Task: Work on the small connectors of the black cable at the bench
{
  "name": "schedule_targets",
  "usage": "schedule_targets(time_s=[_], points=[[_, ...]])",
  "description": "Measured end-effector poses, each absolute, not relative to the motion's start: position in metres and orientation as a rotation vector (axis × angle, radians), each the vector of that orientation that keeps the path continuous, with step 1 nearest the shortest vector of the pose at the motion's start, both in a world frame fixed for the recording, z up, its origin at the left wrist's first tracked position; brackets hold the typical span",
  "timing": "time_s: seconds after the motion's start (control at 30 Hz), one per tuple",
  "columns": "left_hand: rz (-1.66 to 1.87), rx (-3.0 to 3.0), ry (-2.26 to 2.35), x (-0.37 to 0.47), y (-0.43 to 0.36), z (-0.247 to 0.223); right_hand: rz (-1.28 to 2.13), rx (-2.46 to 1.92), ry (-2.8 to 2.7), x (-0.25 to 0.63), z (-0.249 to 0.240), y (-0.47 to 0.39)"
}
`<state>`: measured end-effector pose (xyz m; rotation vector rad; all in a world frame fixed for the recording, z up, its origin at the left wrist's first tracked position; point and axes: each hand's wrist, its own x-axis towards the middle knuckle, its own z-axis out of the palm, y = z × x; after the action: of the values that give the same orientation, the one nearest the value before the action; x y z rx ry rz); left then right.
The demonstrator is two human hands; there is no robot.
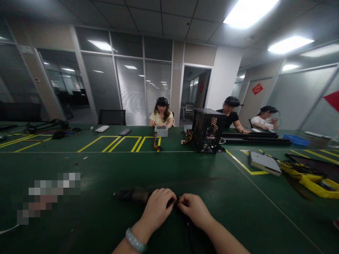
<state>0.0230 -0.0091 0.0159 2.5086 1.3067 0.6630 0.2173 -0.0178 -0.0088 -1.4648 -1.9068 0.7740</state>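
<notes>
My left hand [160, 206], with a pale bangle [135, 241] on its wrist, is closed over the right end of a long dark tool-like object [132, 195] lying on the green table [100, 225]. Its fingertips pinch a small dark part whose shape is unclear. Close beside it, almost touching, my right hand [194, 209] is closed too, thumb and forefinger pressed together on something dark and too small to name. A black cable [188, 229] hangs down below the right hand.
Across the table stand a black computer case [208, 130] and a grey power supply box [161, 131] with cables. At right lie a silver flat box [264, 163], a yellow tray [319, 186] and a blue basket [296, 140]. Three people sit at the far side.
</notes>
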Motion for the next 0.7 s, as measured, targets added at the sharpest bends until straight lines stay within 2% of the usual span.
schedule_targets(time_s=[0.7], points=[[0.673,2.524,1.304,0.0233,-0.0074,0.0137,0.761,-1.451,-1.922,0.2178,-0.0139,-0.0144]])
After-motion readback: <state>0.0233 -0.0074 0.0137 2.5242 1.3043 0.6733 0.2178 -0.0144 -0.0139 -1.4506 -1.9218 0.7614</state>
